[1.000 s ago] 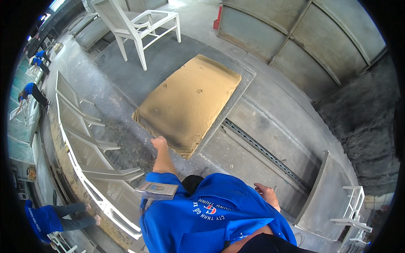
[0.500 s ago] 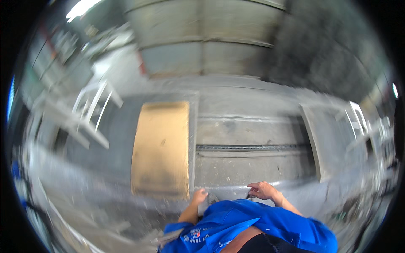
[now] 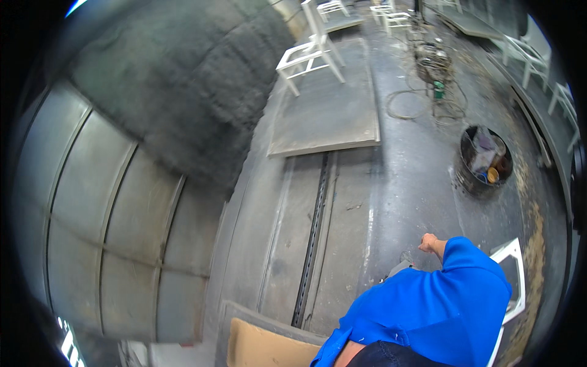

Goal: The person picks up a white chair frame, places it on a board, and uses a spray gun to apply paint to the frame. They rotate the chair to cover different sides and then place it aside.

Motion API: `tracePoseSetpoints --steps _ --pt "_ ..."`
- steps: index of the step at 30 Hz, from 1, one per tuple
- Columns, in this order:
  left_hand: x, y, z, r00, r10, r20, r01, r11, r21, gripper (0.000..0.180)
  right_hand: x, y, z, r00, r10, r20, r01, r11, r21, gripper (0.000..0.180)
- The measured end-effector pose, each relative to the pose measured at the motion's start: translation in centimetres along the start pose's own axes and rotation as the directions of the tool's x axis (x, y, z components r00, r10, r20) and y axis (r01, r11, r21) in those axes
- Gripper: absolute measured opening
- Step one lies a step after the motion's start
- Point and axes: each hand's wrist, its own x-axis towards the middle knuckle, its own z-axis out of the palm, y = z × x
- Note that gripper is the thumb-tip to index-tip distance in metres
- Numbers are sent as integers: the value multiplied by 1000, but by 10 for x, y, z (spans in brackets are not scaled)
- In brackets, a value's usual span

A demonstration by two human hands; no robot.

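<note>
Only one of my hands shows. I take it for my right hand (image 3: pixel 431 243); it sticks out of a blue sleeve (image 3: pixel 440 306) at the lower right, fingers curled into a fist with nothing visible in it. It hangs above the grey concrete floor (image 3: pixel 403 183). A small grey object (image 3: pixel 400 266) shows at the sleeve's edge just left of the hand; what it is stays unclear. A white frame (image 3: pixel 510 275) lies on the floor right beside my arm. My left hand is out of sight.
A metal rail (image 3: pixel 312 238) runs along the floor. Beyond it lie a grey board (image 3: pixel 327 104) and a white chair (image 3: pixel 309 52). A black bucket of scraps (image 3: pixel 486 162) and coiled hose (image 3: pixel 422 98) are at right. Grey wall panels (image 3: pixel 92 214) are left, a tan board (image 3: pixel 263 348) below.
The view has swung far round: the tan board that lay ahead is now at the bottom edge. Both hands showed before; now only one does.
</note>
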Motion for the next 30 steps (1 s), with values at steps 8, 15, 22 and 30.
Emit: tracePoseSetpoints --steps 8,15,22,30 --pt "101 172 3 984 175 10 -176 981 86 42 47 56 71 988 -153 -28 150 986 -74 34" --pt "132 339 85 915 175 363 -193 981 13 45 10 102 -32 985 147 -87 -97 900 426 40" --pt "125 414 158 695 221 684 -425 894 144 54 19 118 -70 945 305 -115 -185 791 583 36" --pt "168 454 170 607 20 795 -465 820 334 55 43 87 -16 984 175 42 -172 845 507 39"
